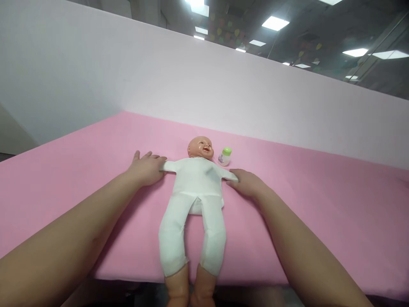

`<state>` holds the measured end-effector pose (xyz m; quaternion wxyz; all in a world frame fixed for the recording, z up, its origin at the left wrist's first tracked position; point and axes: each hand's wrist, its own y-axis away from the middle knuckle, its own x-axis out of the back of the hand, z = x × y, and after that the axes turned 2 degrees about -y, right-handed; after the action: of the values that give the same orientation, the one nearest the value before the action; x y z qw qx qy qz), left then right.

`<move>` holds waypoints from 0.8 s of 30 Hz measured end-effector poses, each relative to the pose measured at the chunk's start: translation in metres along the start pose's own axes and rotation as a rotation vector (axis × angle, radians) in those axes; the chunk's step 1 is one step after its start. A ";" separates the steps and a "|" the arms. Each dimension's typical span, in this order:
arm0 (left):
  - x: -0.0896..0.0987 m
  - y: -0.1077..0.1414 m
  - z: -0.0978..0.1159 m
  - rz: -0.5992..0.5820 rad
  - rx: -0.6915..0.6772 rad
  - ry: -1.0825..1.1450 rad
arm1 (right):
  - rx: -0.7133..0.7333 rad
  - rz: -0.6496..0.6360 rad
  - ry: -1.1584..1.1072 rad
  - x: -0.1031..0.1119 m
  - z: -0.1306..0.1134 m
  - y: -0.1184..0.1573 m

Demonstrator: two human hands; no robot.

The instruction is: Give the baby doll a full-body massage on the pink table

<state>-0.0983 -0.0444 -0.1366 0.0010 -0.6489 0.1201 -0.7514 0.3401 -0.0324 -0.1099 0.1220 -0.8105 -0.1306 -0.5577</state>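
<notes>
A bald baby doll [196,179] in a white cloth suit lies face up, with its arms out to the sides. My left hand [147,169] covers the end of the doll's arm on the left. Its outer fingers lie spread on the pink surface, and the doll's hand is hidden under it. On the other side, my right hand [246,182] has the end of the doll's other arm between thumb and fingers. Just right of the doll's head stands a small clear bottle [224,157] with a green cap, touched by neither hand.
A pink padded table top [105,145] lies under the doll, whose lower legs hang over the front edge. Along the back runs a pale wall panel [204,85]. Above it, a dark glass pane [243,25] shows reflected ceiling lights.
</notes>
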 end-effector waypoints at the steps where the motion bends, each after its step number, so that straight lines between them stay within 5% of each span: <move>1: 0.000 -0.003 -0.009 0.027 0.040 0.000 | -0.045 -0.019 -0.029 0.004 0.010 0.000; 7: 0.004 -0.011 -0.044 0.028 0.301 0.186 | -0.295 0.056 -0.137 0.017 0.051 0.001; 14: 0.002 -0.005 -0.046 0.219 0.385 0.810 | -0.273 0.297 -0.195 0.010 0.049 -0.005; 17: -0.002 -0.007 -0.048 0.301 0.452 1.111 | -0.349 0.232 -0.503 0.004 0.049 -0.007; 24: -0.006 -0.012 -0.050 0.340 0.515 1.381 | -0.362 0.250 -1.295 -0.008 0.059 -0.017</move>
<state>-0.1447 -0.0224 -0.1465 0.1930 0.0173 0.0127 -0.9810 0.3833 0.0032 -0.1371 -0.0545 -0.9974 0.0128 0.0448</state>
